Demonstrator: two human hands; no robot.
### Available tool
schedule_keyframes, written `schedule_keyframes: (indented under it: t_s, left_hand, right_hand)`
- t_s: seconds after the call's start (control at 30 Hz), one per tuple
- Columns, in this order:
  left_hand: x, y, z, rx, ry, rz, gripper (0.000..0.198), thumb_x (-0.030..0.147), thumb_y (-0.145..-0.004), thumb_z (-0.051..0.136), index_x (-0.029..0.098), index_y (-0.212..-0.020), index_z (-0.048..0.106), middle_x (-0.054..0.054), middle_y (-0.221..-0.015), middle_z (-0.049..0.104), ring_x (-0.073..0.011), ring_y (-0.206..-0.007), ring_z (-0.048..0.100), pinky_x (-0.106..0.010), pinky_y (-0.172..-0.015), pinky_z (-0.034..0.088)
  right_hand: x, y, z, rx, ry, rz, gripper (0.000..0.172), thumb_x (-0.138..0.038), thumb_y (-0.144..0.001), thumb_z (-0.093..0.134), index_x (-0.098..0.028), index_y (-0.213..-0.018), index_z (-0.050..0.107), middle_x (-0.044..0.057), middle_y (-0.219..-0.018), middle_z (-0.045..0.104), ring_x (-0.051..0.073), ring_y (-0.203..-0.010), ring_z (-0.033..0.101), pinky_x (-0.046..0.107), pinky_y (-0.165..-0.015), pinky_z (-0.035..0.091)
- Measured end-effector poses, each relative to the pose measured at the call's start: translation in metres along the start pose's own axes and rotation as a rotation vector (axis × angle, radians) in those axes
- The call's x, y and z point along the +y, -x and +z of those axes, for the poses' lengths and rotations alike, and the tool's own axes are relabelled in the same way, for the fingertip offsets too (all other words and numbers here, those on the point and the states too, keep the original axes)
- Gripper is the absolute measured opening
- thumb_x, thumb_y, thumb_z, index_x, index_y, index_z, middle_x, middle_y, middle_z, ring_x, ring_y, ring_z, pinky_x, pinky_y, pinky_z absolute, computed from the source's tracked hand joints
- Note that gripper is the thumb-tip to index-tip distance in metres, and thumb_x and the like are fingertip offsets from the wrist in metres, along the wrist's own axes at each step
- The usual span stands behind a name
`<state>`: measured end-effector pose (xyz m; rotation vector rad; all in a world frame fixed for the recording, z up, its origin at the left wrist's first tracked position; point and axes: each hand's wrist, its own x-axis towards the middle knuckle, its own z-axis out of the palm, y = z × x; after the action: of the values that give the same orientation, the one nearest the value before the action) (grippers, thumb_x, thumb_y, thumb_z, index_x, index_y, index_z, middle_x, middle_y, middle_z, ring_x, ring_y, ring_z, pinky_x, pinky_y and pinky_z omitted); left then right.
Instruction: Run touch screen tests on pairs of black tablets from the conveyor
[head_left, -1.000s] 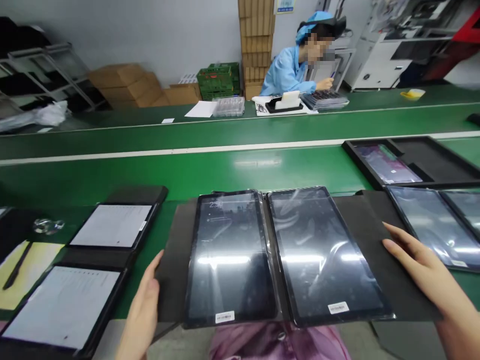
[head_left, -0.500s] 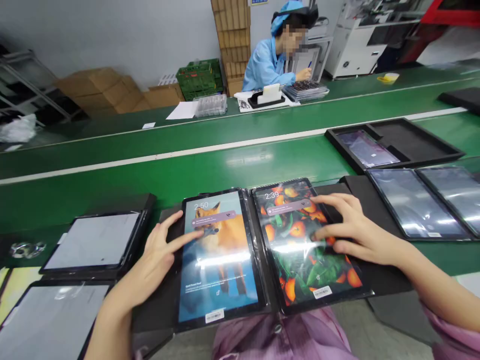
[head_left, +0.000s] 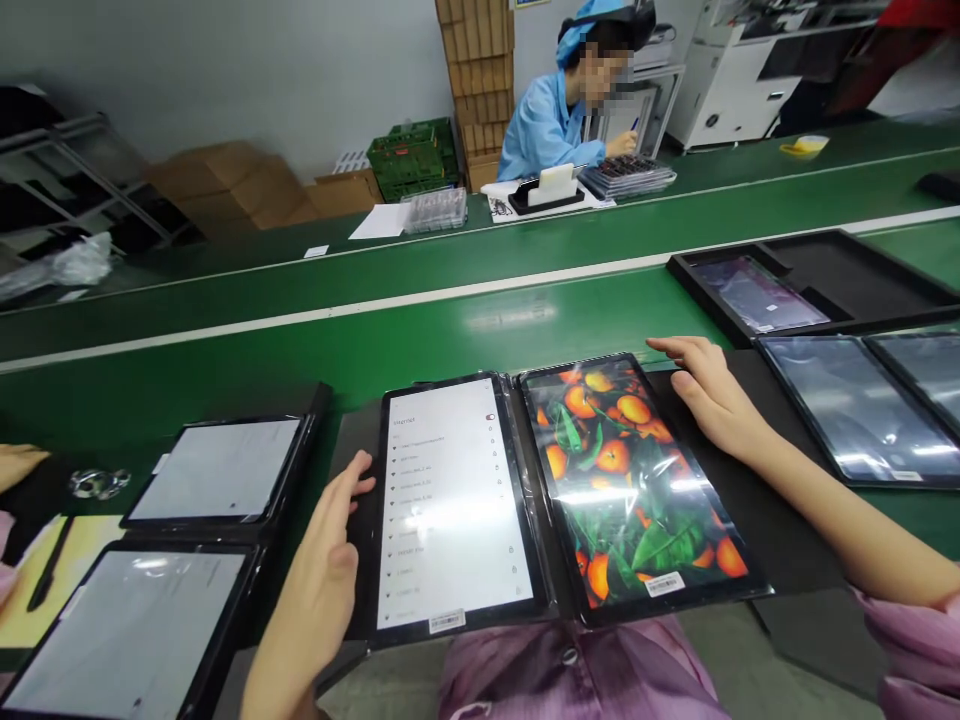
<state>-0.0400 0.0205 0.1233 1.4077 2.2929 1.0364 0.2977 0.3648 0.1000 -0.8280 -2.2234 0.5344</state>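
Side by side in front of me lie two tablets in clear film. The left tablet (head_left: 450,540) shows a white internet settings list, and the right tablet (head_left: 630,480) shows a wallpaper of oranges and green leaves. Each carries a barcode label at its lower edge. My left hand (head_left: 330,570) rests beside the left tablet's outer edge, over the black tray (head_left: 356,430), its fingers loosely stretched and holding nothing. Off the right tablet's upper right edge, my right hand (head_left: 705,390) hovers with fingers apart, nothing in it.
Pale-screened tablets (head_left: 217,470) lie at left, beside a yellow sheet with a black pen (head_left: 51,565) and another person's hand (head_left: 19,462). At right are dark tablets (head_left: 832,410) and a black box (head_left: 877,275). Across the green conveyor (head_left: 300,345), a co-worker (head_left: 551,125) sits writing.
The left tablet went from a fox lock screen to the internet list; the right one lost its clock and notification. Both my hands moved off the screens to the outer sides.
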Motion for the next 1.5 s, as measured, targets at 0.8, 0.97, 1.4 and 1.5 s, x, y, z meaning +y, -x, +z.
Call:
schedule_keyframes:
  t_s: [0.8, 0.97, 1.4, 1.5]
  left_hand:
    - [-0.016, 0.001, 0.014, 0.125, 0.135, 0.03, 0.098, 0.095, -0.088, 0.014, 0.024, -0.135, 0.063, -0.011, -0.148, 0.065, -0.0329, -0.13, 0.062, -0.045, -0.106, 0.049]
    - [-0.009, 0.001, 0.016, 0.128, 0.132, 0.032, 0.097, 0.094, -0.089, 0.015, 0.022, -0.133, 0.063, -0.014, -0.149, 0.064, -0.0337, -0.133, 0.062, -0.046, -0.106, 0.049]
    - [0.002, 0.005, 0.014, 0.081, 0.076, 0.061, 0.089, 0.093, -0.09, 0.018, 0.024, -0.123, 0.064, -0.017, -0.15, 0.06, -0.037, -0.135, 0.059, -0.054, -0.11, 0.049]
    - [-0.002, 0.005, 0.01, -0.049, -0.062, 0.168, 0.093, 0.091, -0.091, 0.013, 0.029, -0.133, 0.069, -0.014, -0.159, 0.048, -0.0387, -0.136, 0.055, -0.057, -0.11, 0.047]
  right_hand:
    - [0.015, 0.007, 0.004, 0.177, -0.214, 0.165, 0.054, -0.068, -0.102, 0.044, -0.022, -0.122, 0.066, 0.014, -0.126, 0.067, 0.033, -0.118, 0.064, 0.059, -0.106, 0.05]
    - [0.01, 0.009, 0.002, 0.249, -0.32, 0.23, 0.052, -0.067, -0.098, 0.052, -0.022, -0.119, 0.066, 0.013, -0.119, 0.069, 0.029, -0.111, 0.065, 0.049, -0.093, 0.056]
    - [0.013, 0.01, 0.004, 0.381, -0.447, 0.316, 0.037, -0.054, -0.092, 0.063, -0.022, -0.108, 0.067, 0.006, -0.094, 0.066, 0.021, -0.084, 0.063, 0.039, -0.077, 0.051]
    - [0.009, 0.008, 0.004, 0.376, -0.373, 0.252, 0.036, -0.055, -0.093, 0.063, -0.021, -0.106, 0.069, 0.006, -0.091, 0.066, 0.022, -0.082, 0.063, 0.04, -0.077, 0.051]
